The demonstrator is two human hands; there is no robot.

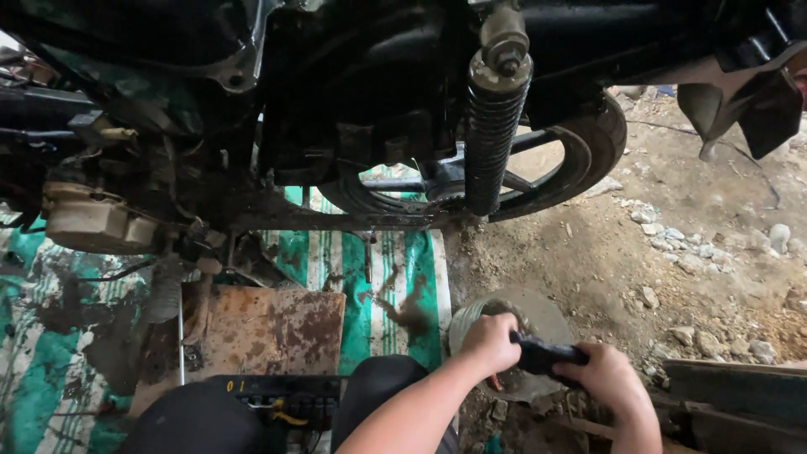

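Your left hand [490, 339] and right hand [612, 380] both clench a dark, blurred object [542, 355] over the round metal tin [513, 324], below the motorcycle's ribbed shock spring [490, 139].

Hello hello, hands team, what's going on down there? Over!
Left hand and right hand both gripping a dark black part. Held over a round grey tin on dirt. Motorcycle rear wheel above, nothing blocking.

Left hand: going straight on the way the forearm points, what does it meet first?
The left hand grips one end of a black object and points up and right toward the round grey container. Its rim or inside would likely come first, though depth is unclear; the motorcycle's rear wheel lies well beyond.
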